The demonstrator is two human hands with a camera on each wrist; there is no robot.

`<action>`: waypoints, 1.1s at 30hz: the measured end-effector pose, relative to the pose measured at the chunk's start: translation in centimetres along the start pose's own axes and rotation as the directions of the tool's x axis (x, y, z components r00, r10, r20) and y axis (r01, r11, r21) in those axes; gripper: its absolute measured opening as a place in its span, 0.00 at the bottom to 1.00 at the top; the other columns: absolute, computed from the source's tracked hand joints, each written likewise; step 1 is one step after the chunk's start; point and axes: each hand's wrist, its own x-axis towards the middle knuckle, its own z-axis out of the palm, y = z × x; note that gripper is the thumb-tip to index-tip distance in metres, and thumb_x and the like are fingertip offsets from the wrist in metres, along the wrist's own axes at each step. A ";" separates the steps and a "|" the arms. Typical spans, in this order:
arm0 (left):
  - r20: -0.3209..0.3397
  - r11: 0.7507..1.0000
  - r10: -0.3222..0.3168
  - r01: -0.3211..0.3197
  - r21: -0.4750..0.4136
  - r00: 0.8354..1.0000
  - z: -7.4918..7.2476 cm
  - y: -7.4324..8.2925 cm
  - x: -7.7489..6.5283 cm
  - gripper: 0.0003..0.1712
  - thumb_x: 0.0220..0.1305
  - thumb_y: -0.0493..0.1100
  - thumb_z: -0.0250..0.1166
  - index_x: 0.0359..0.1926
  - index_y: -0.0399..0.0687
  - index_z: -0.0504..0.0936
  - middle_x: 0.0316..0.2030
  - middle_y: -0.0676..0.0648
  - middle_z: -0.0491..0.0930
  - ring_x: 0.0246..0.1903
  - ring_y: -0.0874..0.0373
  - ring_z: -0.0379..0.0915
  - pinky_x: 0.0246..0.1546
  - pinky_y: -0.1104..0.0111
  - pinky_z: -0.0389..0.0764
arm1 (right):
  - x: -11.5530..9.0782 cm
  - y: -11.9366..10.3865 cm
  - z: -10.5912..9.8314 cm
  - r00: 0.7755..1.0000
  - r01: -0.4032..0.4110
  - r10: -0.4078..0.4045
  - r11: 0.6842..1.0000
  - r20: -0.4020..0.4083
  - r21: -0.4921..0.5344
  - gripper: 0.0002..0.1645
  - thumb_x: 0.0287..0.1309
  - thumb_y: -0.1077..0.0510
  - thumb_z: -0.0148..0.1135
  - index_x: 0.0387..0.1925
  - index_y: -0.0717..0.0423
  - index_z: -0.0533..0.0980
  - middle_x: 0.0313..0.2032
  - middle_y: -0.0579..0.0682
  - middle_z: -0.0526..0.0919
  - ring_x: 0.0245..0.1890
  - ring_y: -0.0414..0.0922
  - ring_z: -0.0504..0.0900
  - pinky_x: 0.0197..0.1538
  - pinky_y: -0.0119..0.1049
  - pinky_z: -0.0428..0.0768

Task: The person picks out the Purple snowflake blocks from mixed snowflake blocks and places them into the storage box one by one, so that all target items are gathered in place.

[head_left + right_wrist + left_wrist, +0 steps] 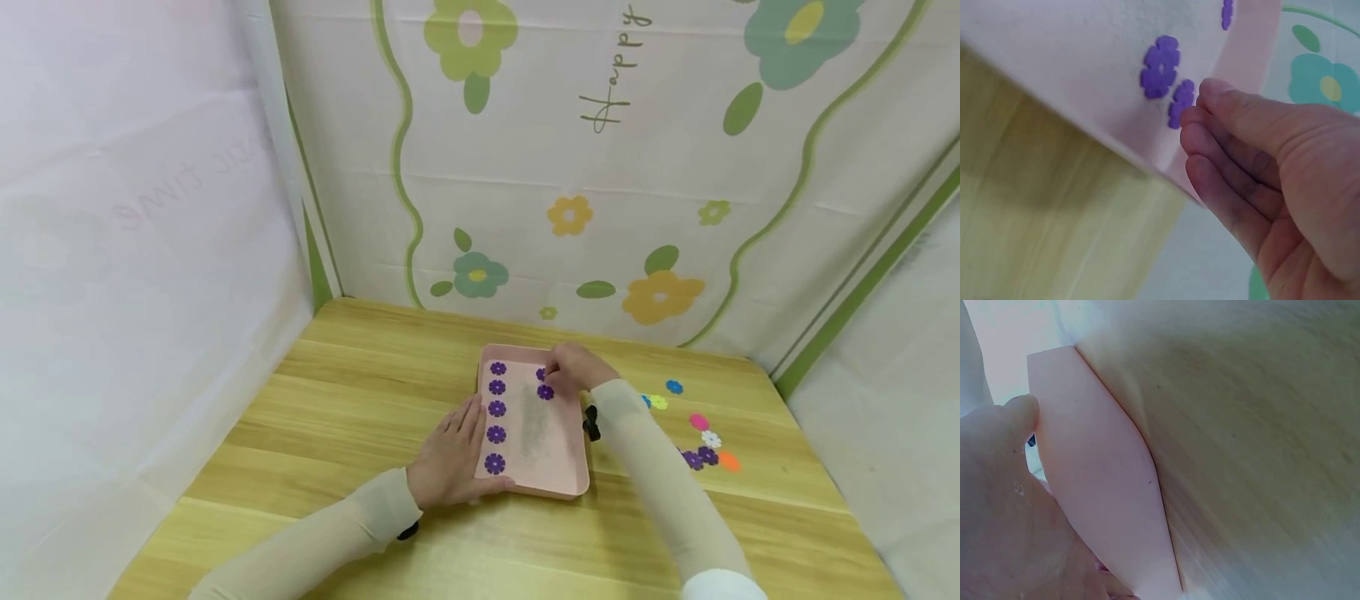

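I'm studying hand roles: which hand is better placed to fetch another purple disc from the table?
Probably the right hand: the loose purple discs lie on its side of the pink tray, while the left hand rests against the tray's opposite edge.

A tray (558, 462) rests on a table (285, 450) before a curtain (540, 150), five discs (492, 412) lining its left side, two others (545, 394) near its far right corner by the right hand (577, 367); loose pieces (707, 456) lie to the right.
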 end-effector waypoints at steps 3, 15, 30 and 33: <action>0.000 1.000 0.000 0.000 0.001 1.000 -0.1 0.0 0.0 0.70 0.65 0.88 0.43 0.81 0.30 0.54 0.83 0.30 0.50 0.82 0.38 0.51 0.81 0.52 0.63 | -1.0 0.0 -1.0 1.000 0.023 -0.023 1.000 0.001 0.003 0.05 0.67 0.63 0.70 0.35 0.60 0.90 0.34 0.52 0.91 0.31 0.41 0.83 0.40 0.37 0.87; -0.020 1.000 0.007 -0.008 -0.017 1.000 0.1 -0.3 0.0 0.70 0.65 0.87 0.44 0.81 0.29 0.55 0.82 0.29 0.50 0.82 0.36 0.51 0.81 0.51 0.63 | -7.6 1.7 -3.7 0.998 0.058 -0.058 0.998 -0.002 -0.027 0.06 0.66 0.61 0.72 0.41 0.59 0.88 0.37 0.50 0.90 0.33 0.39 0.84 0.42 0.39 0.88; -0.026 1.000 0.019 -0.020 -0.016 0.999 0.0 0.0 0.0 0.69 0.66 0.86 0.45 0.80 0.28 0.56 0.82 0.29 0.52 0.82 0.36 0.52 0.80 0.51 0.65 | -17.4 6.2 -3.2 1.000 0.024 -0.024 0.999 -0.009 -0.026 0.05 0.65 0.59 0.73 0.33 0.50 0.84 0.26 0.38 0.77 0.25 0.33 0.68 0.31 0.30 0.70; -0.024 0.999 0.020 -0.021 -0.030 1.000 0.0 0.1 0.0 0.69 0.66 0.86 0.45 0.80 0.28 0.56 0.82 0.29 0.52 0.82 0.36 0.52 0.80 0.51 0.64 | -18.8 7.3 -2.4 1.000 0.003 -0.004 1.000 -0.012 -0.029 0.05 0.64 0.61 0.73 0.32 0.51 0.83 0.27 0.39 0.78 0.26 0.33 0.69 0.31 0.30 0.72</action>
